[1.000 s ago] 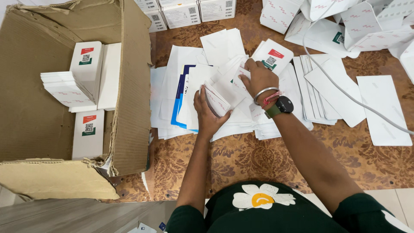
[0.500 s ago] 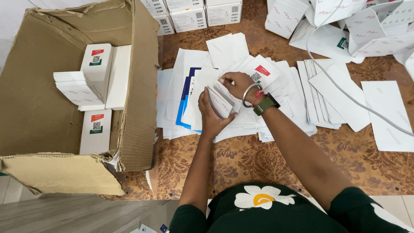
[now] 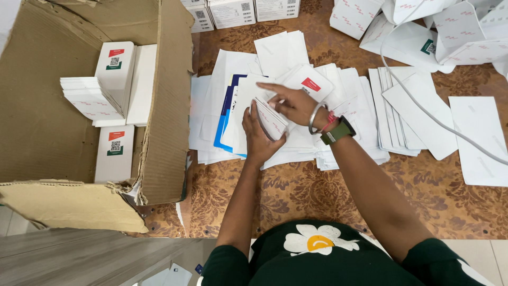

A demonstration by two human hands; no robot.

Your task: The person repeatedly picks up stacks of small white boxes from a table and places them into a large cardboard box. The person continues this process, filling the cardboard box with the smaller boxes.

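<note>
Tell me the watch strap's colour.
Olive green, on the right wrist; the watch strap shows in the head view.

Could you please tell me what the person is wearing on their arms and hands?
Both forearms are bare. The right wrist carries a silver bangle, a thin red band and a black watch on an olive strap. The left hand wears nothing visible. Dark green short sleeves show at the shoulders.

cardboard box wall [image 3: 168,106] left; bare table [image 3: 317,196] near

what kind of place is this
Probably a small packing workspace on a patterned floor: flat white carton blanks lie spread out, and a cardboard box holds finished small white cartons.
</note>
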